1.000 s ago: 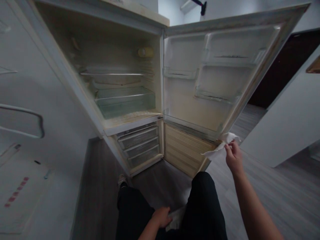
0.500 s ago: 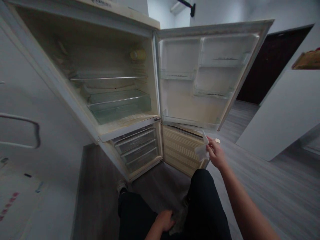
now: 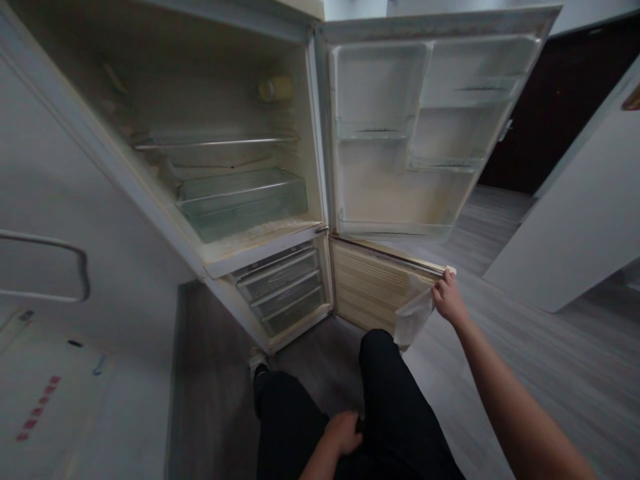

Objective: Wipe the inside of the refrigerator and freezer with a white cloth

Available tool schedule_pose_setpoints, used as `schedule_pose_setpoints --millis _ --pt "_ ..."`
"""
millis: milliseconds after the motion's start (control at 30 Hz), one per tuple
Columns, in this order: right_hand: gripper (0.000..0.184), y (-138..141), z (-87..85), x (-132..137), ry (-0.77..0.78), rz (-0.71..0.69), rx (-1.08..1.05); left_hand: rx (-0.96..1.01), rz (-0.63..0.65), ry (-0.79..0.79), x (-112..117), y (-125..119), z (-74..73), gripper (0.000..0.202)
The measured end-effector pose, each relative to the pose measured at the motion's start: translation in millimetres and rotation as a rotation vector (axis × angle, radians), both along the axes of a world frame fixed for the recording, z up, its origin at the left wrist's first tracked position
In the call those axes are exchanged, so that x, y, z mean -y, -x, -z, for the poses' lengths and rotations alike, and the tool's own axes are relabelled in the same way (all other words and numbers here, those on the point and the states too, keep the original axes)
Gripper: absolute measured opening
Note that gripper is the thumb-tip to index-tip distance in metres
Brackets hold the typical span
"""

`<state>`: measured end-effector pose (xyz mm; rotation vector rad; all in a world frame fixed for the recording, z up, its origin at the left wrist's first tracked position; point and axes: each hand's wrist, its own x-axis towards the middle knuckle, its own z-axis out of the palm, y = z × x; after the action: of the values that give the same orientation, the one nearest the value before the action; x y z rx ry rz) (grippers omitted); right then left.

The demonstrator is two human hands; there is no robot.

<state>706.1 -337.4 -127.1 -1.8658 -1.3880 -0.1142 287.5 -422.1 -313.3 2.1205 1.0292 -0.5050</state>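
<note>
My right hand is closed on a thin white wipe, which hangs down in front of the lower fridge door. Its fingers are at that door's outer top corner, seemingly touching the edge. Between my knees, low in view, my left hand is curled closed; a small dark spot shows by its fingers, too unclear to name. Both doors of the fridge stand open. The upper door has clear shelves in it.
Inside the fridge are a glass shelf, a clear bin and a yellowish round fitting. Freezer drawers sit below. A white panel and a dark door are at the right. My legs are close to the lower door.
My right hand has moved slightly right to the lower door's edge, and the wipe now hangs more spread out. My view has tilted down. The lower door's top edge shows more fully.
</note>
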Motion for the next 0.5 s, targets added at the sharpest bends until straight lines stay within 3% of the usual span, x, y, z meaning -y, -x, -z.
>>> schedule_pose_setpoints --millis 167,267,367,433,500 --pt "0.013 -17.9 -23.4 -12.6 0.084 0.002 -0.056 0.016 -0.05 0.021 2.9 11.2 -2.0 0.048" --pt "0.019 8.5 -26.7 -5.7 -0.049 -0.013 -0.158 0.013 -0.103 0.046 6.9 20.8 2.0 0.05" --pt "0.034 59.0 -9.9 12.6 -0.133 -0.062 -0.341 -0.015 -0.164 0.108 10.4 24.8 11.2 0.052" --pt "0.037 91.2 11.2 23.1 -0.134 -0.072 -0.439 -0.023 -0.195 0.166 11.1 22.6 19.6 0.051" --pt "0.038 114.2 36.9 27.6 -0.137 0.011 -0.47 -0.019 -0.223 0.233 10.5 18.4 28.8 0.047"
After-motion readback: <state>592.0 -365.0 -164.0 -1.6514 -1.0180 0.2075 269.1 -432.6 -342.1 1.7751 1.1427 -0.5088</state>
